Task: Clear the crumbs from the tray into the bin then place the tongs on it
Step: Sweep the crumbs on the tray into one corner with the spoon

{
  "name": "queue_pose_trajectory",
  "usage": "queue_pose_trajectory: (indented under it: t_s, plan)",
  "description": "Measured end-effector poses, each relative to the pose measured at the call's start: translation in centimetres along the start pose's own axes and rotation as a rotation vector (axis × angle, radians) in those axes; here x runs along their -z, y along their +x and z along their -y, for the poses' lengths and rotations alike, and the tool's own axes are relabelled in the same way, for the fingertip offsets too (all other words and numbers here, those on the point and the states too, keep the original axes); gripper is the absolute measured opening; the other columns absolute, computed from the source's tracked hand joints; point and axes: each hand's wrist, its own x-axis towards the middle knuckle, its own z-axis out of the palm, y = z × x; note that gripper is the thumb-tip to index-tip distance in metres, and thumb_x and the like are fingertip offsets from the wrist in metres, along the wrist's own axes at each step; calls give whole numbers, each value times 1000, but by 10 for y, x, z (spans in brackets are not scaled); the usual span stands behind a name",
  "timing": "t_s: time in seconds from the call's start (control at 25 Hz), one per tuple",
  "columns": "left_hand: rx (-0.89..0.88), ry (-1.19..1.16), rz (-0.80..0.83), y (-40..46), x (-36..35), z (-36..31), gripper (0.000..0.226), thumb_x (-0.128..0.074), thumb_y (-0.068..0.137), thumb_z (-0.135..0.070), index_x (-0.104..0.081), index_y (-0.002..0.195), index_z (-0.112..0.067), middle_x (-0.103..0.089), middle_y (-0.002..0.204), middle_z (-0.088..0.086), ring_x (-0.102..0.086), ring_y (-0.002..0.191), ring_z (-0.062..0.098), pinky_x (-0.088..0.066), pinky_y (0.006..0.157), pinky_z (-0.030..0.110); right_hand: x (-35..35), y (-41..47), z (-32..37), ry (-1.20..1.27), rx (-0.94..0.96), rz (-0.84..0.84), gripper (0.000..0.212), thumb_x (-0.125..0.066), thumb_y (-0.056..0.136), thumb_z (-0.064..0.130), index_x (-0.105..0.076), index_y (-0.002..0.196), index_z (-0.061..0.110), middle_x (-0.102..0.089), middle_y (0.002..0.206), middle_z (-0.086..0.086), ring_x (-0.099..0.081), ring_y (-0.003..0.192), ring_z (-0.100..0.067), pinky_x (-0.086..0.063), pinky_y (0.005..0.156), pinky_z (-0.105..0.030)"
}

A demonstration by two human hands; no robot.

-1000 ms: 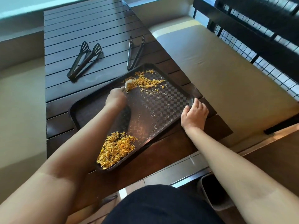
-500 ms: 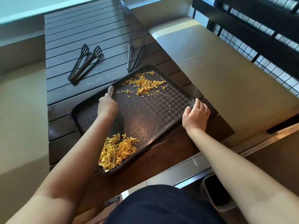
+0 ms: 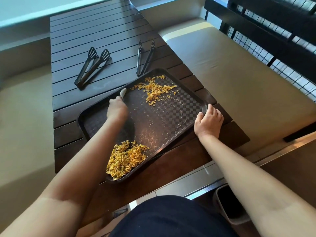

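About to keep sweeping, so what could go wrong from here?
The near crumb pile sits against the tray corner that overhangs the table; a hard sweep could push it onto the floor, missing the bin off to the right. The slim tongs nearly touch the tray's far rim, so shifting it may knock them.

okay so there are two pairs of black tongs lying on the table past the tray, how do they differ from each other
The left tongs have broad slotted spatula heads; the right tongs have slim, narrow tips. The left tongs lie well clear of the tray, angled to the right; the right tongs lie more nearly straight away from the person, hinge end right at the tray's far rim. Both are black, lie flat on the slatted table, arms spread, untouched.
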Motion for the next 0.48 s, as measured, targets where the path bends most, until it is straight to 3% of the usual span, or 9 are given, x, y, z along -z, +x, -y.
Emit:
queue_pose_trajectory:
  t_s: [0.08,0.24,0.4,0.48]
  plan:
    - [-59,13,49,-10,-9,-3,48,-32,91,-2,-36,137,-15,-45,125,17,-52,107,32,-43,77,39,0,0,0,4,-2,2,51,-42,91,25,-36,137,4,-43,140,-16,-31,132,-31,-18,112,-45]
    - [-234,-29,173,-23,-27,-15,60,-37,88,2,-33,141,-25,-42,133,11,-48,113,27,-43,90,38,0,0,0,4,0,-5,51,-42,91,25,-36,137,4,-43,139,-17,-32,132,-31,-18,112,-45]
    - [-111,2,-16,-4,-11,-18,51,-32,89,1,-40,136,-18,-43,124,15,-54,97,30,-43,75,37,0,0,0,-3,-2,1,51,-42,91,25,-36,137,5,-43,140,-16,-32,132,-30,-19,112,-45]
    - [-78,111,-68,3,-7,-18,44,-31,90,1,-45,130,-11,-35,133,20,-57,98,36,-39,70,37,-1,0,-1,-5,-2,0,51,-42,91,26,-36,137,5,-43,140,-16,-32,132,-30,-19,112,-45]
